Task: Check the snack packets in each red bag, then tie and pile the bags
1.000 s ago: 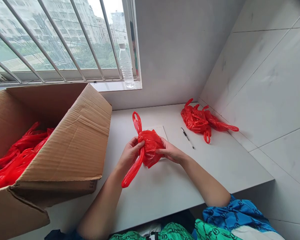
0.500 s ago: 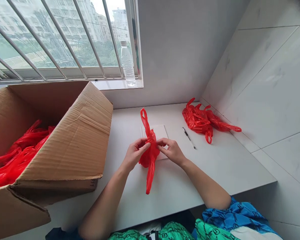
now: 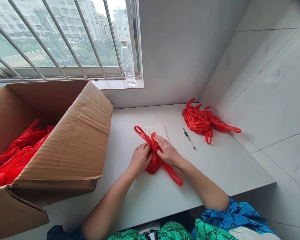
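A crumpled red plastic bag (image 3: 153, 167) lies on the white table in front of me. One of its loop handles points to the far left, the other to the near right. My left hand (image 3: 140, 157) has its fingers curled against the bag's left side, their tips partly hidden in the plastic. From the right, my right hand (image 3: 169, 153) grips the bag, thumb low and fingers laid over its upper part. Partly under the bag is a white notepad (image 3: 160, 129) with faint writing.
A large open cardboard box (image 3: 72, 140) with several red bags (image 3: 22, 153) inside stands at the left. A black-and-clear pen (image 3: 188, 138) lies right of the notepad. More tied red bags (image 3: 200, 120) are heaped by the tiled wall. A water bottle (image 3: 128, 65) stands on the windowsill.
The bag has turned, its near handle swinging right and its far handle left, and sits lower. My hands have gone from pinching its middle with fingertips to holding its sides.
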The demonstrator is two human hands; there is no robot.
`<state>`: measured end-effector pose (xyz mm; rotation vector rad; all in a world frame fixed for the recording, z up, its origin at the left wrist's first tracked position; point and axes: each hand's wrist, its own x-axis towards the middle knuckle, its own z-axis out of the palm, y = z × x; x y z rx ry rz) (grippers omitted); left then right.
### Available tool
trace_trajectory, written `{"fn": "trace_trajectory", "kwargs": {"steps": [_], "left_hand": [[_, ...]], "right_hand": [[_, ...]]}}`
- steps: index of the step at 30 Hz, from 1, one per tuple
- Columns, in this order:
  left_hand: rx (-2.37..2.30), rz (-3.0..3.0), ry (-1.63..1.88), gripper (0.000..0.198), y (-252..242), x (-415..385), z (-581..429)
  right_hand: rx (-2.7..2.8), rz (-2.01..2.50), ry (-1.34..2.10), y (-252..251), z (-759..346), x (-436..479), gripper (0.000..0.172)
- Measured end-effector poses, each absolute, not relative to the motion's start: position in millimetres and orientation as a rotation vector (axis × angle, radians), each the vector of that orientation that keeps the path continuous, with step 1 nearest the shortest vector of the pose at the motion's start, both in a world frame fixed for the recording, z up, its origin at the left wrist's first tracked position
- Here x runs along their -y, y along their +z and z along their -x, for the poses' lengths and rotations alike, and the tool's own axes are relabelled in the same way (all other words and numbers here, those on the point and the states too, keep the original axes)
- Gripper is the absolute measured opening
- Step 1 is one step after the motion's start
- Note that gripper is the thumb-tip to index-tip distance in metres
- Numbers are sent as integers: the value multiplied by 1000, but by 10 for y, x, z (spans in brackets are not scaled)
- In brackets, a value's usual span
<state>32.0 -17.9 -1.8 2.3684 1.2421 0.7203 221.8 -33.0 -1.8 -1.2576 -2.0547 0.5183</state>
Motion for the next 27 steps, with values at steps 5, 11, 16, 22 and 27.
{"fn": "trace_trajectory", "kwargs": {"steps": [5,11,16,22,27], "left_hand": [[-1325,-2086,832,25,-72,107,-234],[-1568,-2013,881,31,18,50,-90],[-1452,-2359,1015,46,63,155,-266],[-1365,-2423,592,57,-194,158,-401],[-1398,-2398,527,63,-284,128,-383]], "right_hand": [[1914,1415,446,-52,-2356,249,53],[1759,1439,673,127,-2543,270,43],[1864,1356,619,33,-2350,315,56],[2178,1524,457,-269,-2080,304,62],[2211,1604,368,-340,-2017,331,63]]}}
